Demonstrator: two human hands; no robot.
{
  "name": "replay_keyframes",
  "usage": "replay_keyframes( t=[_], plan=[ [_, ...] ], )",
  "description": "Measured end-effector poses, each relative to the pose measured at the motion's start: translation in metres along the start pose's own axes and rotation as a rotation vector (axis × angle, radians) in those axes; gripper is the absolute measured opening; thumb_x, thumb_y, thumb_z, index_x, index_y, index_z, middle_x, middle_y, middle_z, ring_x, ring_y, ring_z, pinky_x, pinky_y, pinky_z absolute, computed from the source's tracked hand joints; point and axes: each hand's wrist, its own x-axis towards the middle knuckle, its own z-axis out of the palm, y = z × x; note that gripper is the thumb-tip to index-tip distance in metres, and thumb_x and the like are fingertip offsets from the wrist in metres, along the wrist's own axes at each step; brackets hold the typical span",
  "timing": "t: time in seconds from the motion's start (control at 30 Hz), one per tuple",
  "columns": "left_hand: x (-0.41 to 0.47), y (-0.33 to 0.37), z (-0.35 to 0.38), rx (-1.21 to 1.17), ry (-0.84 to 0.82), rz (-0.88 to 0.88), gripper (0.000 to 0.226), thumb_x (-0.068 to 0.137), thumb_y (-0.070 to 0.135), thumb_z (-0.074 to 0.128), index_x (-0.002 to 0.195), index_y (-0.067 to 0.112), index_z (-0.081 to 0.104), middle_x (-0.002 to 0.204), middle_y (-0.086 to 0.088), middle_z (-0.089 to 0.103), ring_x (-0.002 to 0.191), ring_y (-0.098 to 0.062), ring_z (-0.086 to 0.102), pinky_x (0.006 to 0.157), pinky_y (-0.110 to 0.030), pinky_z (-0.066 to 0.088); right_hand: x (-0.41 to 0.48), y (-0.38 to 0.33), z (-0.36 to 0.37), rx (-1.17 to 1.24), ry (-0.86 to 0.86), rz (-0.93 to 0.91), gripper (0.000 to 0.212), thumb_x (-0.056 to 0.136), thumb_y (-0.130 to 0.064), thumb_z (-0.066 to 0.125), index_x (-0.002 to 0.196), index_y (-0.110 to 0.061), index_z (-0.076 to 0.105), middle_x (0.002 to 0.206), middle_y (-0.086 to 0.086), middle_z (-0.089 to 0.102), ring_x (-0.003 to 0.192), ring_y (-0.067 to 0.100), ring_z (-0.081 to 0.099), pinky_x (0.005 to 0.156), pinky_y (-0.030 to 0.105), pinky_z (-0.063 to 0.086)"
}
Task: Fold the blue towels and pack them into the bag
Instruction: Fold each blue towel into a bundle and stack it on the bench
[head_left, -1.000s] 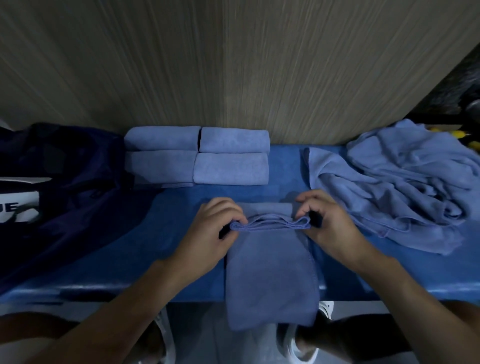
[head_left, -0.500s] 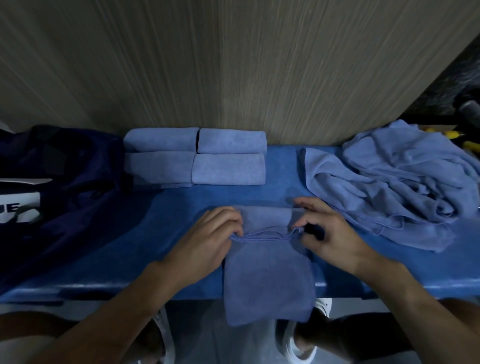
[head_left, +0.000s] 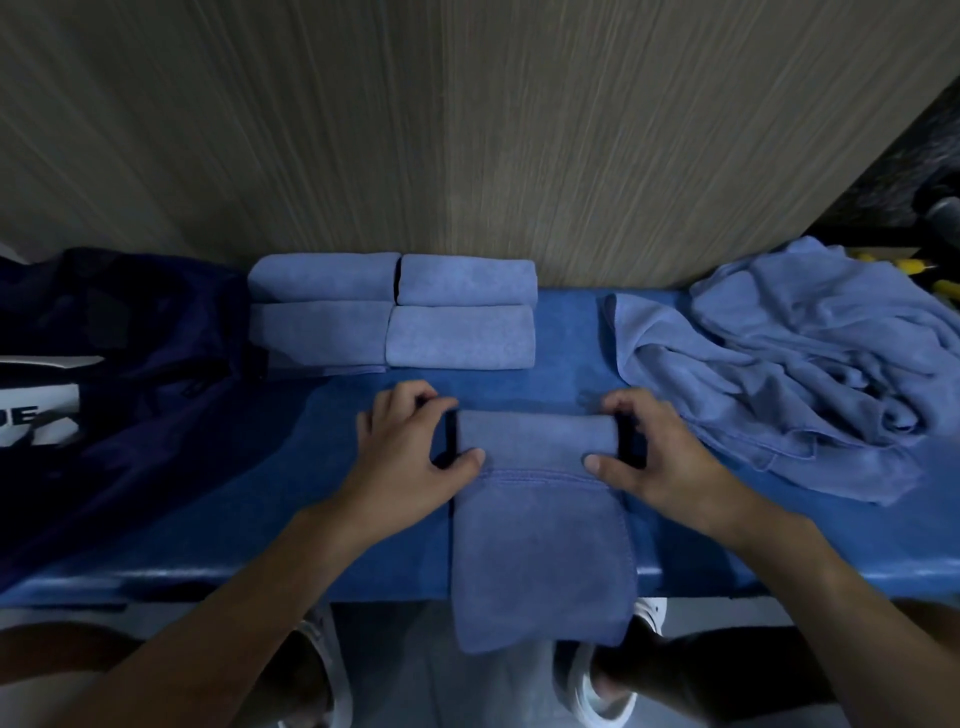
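Now the left hand (head_left: 410, 457) and right hand (head_left: 662, 460) pinch the sides of the half-folded towel (head_left: 540, 499) draped over the front edge of the table (head_left: 249, 499), the dark bag (head_left: 130, 332) at its left end, contents hidden.

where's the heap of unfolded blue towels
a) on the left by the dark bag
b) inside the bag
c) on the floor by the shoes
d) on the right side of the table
d: the crumpled heap of unfolded towels lies on the right side of the blue table, with the towel being folded in the middle and the dark bag at the left.
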Motion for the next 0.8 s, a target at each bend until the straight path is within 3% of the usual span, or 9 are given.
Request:
replay_keyframes(
  t=[0.1, 0.2, 0.27, 0.33, 0.4, 0.47, 0.57, 0.7, 0.8],
  plan=[
    [0.004, 0.000, -0.001, -0.034, -0.015, 0.006, 0.054, 0.069, 0.072, 0.044, 0.106, 0.033, 0.054, 0.112, 0.019, 0.035, 0.113, -0.003, 0.029, 0.089, -0.023, 0.012, 0.001, 0.001, -0.005, -0.051, -0.072, 0.081, 0.070, 0.075, -0.042, 0.077, 0.134, -0.044, 0.038, 0.115, -0.032, 0.041, 0.125, 0.011, 0.035, 0.112, 0.039, 0.031],
    [0.007, 0.001, -0.007, -0.131, -0.056, -0.022, 0.039, 0.069, 0.068, 0.053, 0.091, 0.038, 0.044, 0.105, 0.022, 0.044, 0.108, -0.002, 0.034, 0.083, -0.025, 0.016, 0.005, -0.001, -0.006, -0.035, -0.107, 0.074, 0.045, 0.074, -0.039, 0.078, 0.109, -0.047, 0.052, 0.107, -0.028, 0.046, 0.121, 0.011, 0.036, 0.110, 0.044, 0.033],
    [0.006, 0.003, -0.011, -0.213, -0.088, -0.034, 0.032, 0.078, 0.055, 0.063, 0.094, 0.035, 0.044, 0.103, 0.020, 0.048, 0.105, 0.003, 0.033, 0.090, -0.027, 0.022, 0.007, -0.004, -0.006, -0.046, -0.106, 0.040, 0.026, 0.072, -0.037, 0.078, 0.087, -0.041, 0.058, 0.094, -0.022, 0.055, 0.110, 0.008, 0.040, 0.103, 0.044, 0.037],
    [0.005, 0.008, -0.012, -0.281, -0.117, -0.055, 0.027, 0.086, 0.040, 0.068, 0.097, 0.032, 0.044, 0.102, 0.021, 0.048, 0.105, 0.012, 0.028, 0.093, -0.032, 0.028, 0.009, -0.007, -0.008, -0.005, -0.104, 0.051, 0.023, 0.072, -0.031, 0.078, 0.081, -0.034, 0.057, 0.083, -0.016, 0.059, 0.097, 0.007, 0.049, 0.092, 0.036, 0.043],
    [0.007, 0.011, -0.010, -0.374, -0.105, -0.088, 0.030, 0.088, 0.034, 0.068, 0.103, 0.037, 0.042, 0.103, 0.022, 0.049, 0.109, 0.003, 0.032, 0.094, -0.031, 0.031, 0.011, -0.013, -0.009, 0.095, -0.070, 0.058, 0.023, 0.075, -0.020, 0.078, 0.080, -0.027, 0.056, 0.074, -0.011, 0.059, 0.075, 0.007, 0.055, 0.071, 0.025, 0.047],
    [0.013, 0.012, -0.007, -0.437, -0.030, -0.089, 0.042, 0.089, 0.031, 0.068, 0.113, 0.049, 0.039, 0.109, 0.018, 0.054, 0.118, -0.011, 0.041, 0.099, -0.031, 0.036, 0.014, -0.018, -0.006, 0.176, 0.024, 0.043, 0.027, 0.077, -0.011, 0.076, 0.084, -0.024, 0.053, 0.076, -0.008, 0.057, 0.067, 0.002, 0.052, 0.061, 0.016, 0.045],
    [0.019, 0.013, -0.008, -0.453, 0.054, -0.022, 0.055, 0.092, 0.015, 0.064, 0.130, 0.046, 0.041, 0.120, 0.018, 0.053, 0.120, -0.009, 0.048, 0.102, -0.019, 0.037, 0.019, -0.021, -0.001, 0.173, 0.160, -0.014, 0.043, 0.077, -0.002, 0.075, 0.099, -0.030, 0.050, 0.095, -0.010, 0.055, 0.084, -0.007, 0.052, 0.074, 0.006, 0.041],
    [0.019, 0.015, -0.013, -0.302, 0.106, 0.242, 0.036, 0.087, -0.006, 0.059, 0.109, 0.021, 0.061, 0.111, 0.018, 0.053, 0.110, -0.010, 0.053, 0.095, -0.020, 0.041, 0.017, -0.023, -0.001, -0.001, 0.132, -0.161, 0.047, 0.072, 0.005, 0.076, 0.108, -0.022, 0.061, 0.099, -0.008, 0.052, 0.094, -0.002, 0.052, 0.083, 0.008, 0.039],
    [0.011, 0.013, -0.016, -0.345, 0.053, 0.209, 0.044, 0.086, -0.010, 0.057, 0.103, 0.030, 0.054, 0.119, 0.022, 0.057, 0.115, 0.005, 0.051, 0.094, -0.007, 0.036, 0.006, -0.026, -0.002, -0.037, 0.072, -0.225, 0.042, 0.067, -0.005, 0.074, 0.105, -0.019, 0.065, 0.101, -0.004, 0.054, 0.096, 0.006, 0.054, 0.086, 0.021, 0.045]
  ],
)
